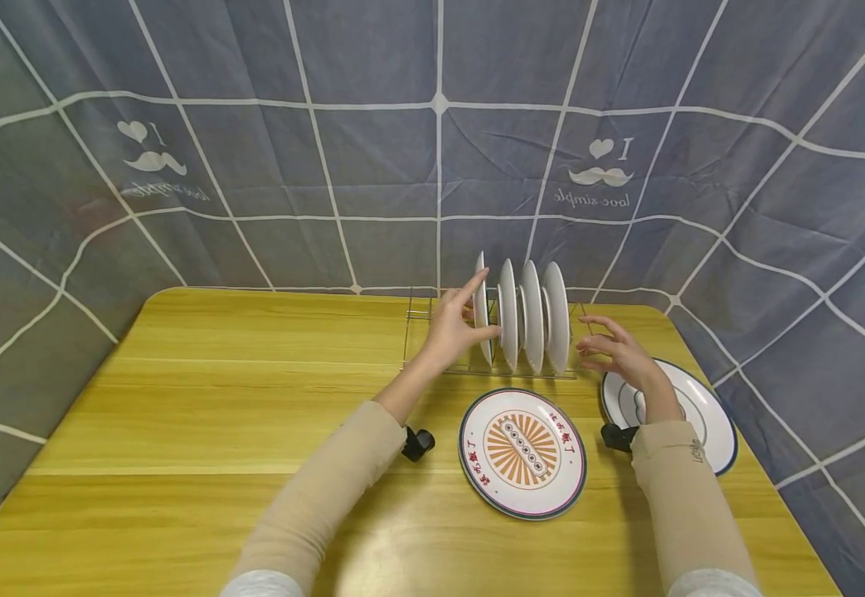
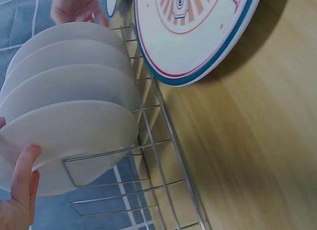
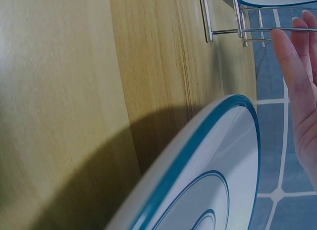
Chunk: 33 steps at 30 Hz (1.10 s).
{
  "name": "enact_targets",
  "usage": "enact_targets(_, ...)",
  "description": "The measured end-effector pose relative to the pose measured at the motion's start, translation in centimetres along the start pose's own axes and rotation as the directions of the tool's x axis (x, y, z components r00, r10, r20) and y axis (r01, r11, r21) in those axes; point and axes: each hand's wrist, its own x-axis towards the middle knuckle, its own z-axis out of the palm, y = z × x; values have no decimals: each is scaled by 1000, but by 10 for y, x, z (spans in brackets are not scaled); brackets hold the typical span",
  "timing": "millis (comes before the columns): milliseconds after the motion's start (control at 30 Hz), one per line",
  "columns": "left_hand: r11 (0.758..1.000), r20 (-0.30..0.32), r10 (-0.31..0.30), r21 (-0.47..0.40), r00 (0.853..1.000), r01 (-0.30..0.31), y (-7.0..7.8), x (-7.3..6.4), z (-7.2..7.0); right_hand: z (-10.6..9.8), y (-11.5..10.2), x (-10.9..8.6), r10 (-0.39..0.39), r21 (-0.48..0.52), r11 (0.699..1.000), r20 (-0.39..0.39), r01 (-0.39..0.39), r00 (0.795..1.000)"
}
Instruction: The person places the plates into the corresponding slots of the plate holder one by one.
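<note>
Several white plates (image 1: 532, 319) stand on edge, side by side, in a wire dish rack (image 1: 551, 377) at the back of the table. My left hand (image 1: 450, 327) grips the leftmost plate (image 2: 84, 126), its fingers on the outer face and the thumb across the near edge. Just off the rack's right end is my right hand (image 1: 622, 356), fingers loosely bent and nothing held. Its fingertips (image 3: 280, 39) overlap a rack wire in the right wrist view. Below my right forearm, a white plate with a dark blue-green rim (image 1: 711, 427) is partly hidden.
In front of the rack lies a plate with an orange sunburst and red lettering (image 1: 522, 456). The yellow wood table (image 1: 201, 414) ends at the back against a grey-blue curtain with white lines (image 1: 380, 166). Each wrist wears a black device (image 1: 419, 445).
</note>
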Motion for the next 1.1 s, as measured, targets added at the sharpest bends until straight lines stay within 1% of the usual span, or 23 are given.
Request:
enact_targets(200, 1000, 24, -16, 17, 1000, 15, -5, -2, 5, 1, -1, -1, -8, -3, 1000, 1, 8, 1000)
enact_targets(367, 1000, 39, -22, -10, 999, 22, -6, -3, 6, 0, -1, 0, -9, -5, 1000, 1, 9, 1000)
enact_targets(533, 998, 63, -63, -16, 996, 65, -4, -6, 3, 0, 0, 0, -11, 2, 1000, -1, 11, 1000)
enact_targets(600, 997, 55, -69, -24, 996, 71, -3, -9, 0, 0, 0, -1, -11, 4, 1000, -2, 11, 1000)
enact_targets(633, 997, 48, -66, -45, 997, 68, -3, -11, -2, 0, 0, -1, -10, 3, 1000, -3, 10, 1000)
enact_targets(733, 993, 11, -35, -114, 999, 36, -3, -19, -10, 1, 0, -1, -10, -3, 1000, -1, 10, 1000)
enact_targets(800, 986, -10, -18, -168, 1000, 16, -5, -25, -15, 1, -1, -1, -8, -5, 1000, 0, 8, 1000)
enact_targets(867, 979, -13, -19, -201, 1000, 15, -7, -33, -21, 1, -1, -1, -9, -8, 1000, 1, 9, 1000)
enact_targets(967, 970, 10, -48, -239, 999, 49, -11, -46, -26, 0, -1, -1, -8, -7, 1000, 3, 8, 1000)
enact_targets(1100, 955, 80, -105, -271, 991, 123, -20, -63, -28, 0, -1, -1, -4, -6, 1000, 3, 4, 1000)
